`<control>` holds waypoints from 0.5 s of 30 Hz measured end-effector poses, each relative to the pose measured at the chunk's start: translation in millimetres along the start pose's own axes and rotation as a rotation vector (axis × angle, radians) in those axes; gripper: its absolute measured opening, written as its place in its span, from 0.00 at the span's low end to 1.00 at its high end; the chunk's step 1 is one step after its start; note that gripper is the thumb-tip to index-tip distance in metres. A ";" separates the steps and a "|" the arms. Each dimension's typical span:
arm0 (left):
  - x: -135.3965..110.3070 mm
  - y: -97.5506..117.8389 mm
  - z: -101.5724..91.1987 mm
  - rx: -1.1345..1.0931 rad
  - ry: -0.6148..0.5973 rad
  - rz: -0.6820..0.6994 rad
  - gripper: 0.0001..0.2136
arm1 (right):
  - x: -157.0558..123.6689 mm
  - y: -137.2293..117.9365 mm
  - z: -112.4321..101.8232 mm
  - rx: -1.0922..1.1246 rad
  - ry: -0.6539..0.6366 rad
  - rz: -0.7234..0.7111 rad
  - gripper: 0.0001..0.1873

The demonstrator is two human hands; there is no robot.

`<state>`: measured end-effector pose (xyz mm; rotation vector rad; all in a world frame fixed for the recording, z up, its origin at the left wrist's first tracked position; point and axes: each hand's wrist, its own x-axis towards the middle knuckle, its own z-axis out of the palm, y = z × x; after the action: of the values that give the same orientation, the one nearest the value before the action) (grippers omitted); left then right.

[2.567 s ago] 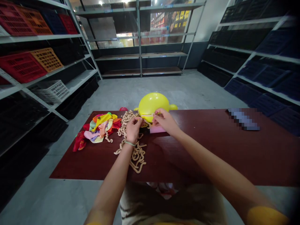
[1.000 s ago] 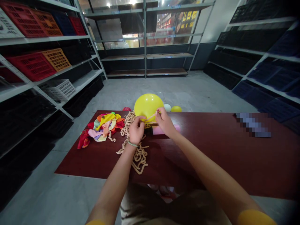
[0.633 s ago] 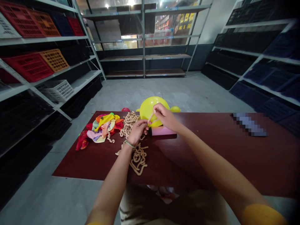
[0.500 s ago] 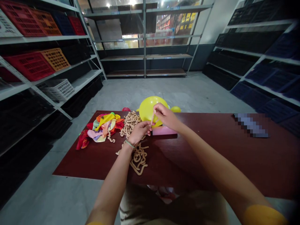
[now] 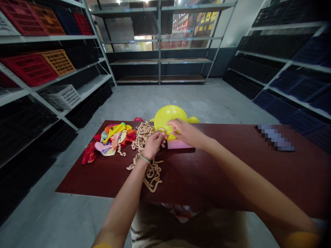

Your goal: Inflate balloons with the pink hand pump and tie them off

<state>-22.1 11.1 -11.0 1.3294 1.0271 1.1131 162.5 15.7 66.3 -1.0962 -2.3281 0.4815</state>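
Note:
My left hand (image 5: pixel 153 144) is closed in a pinch in front of a round inflated yellow balloon (image 5: pixel 169 115). A thin pale strand (image 5: pixel 161 130) loops up at its fingertips, like the beige ones on the table. My right hand (image 5: pixel 184 130) is beside it, fingers curled in toward the left fingertips. Whatever its fingers grip is hidden. Beneath my hands lies a pink tube-like thing (image 5: pixel 181 144) with a dark end. A heap of beige, worm-like long balloons (image 5: pixel 144 135) sits left of my hands, with a looser tangle (image 5: pixel 153 175) nearer me.
A pile of limp coloured balloons (image 5: pixel 113 137) lies at the left of the dark red table (image 5: pixel 207 179). A blurred-out flat object (image 5: pixel 275 137) is at the right. More yellow balloon (image 5: pixel 193 120) shows past the far edge. Shelves with crates (image 5: pixel 28 70) stand on both sides.
My right hand has come down from its raised pinch on the pale strand, its fingers now lower and curled near my left hand. The strand now shows as a loop. My left hand stays nearly in place.

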 end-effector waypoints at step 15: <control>-3.3 -16.2 2.6 0.727 -0.001 0.445 0.08 | 14.4 -26.1 -11.7 -0.338 -0.162 -0.089 0.06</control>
<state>-20.0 8.3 -27.4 2.2205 1.2273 1.0915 145.9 12.2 93.5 -1.1313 -2.6563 0.1495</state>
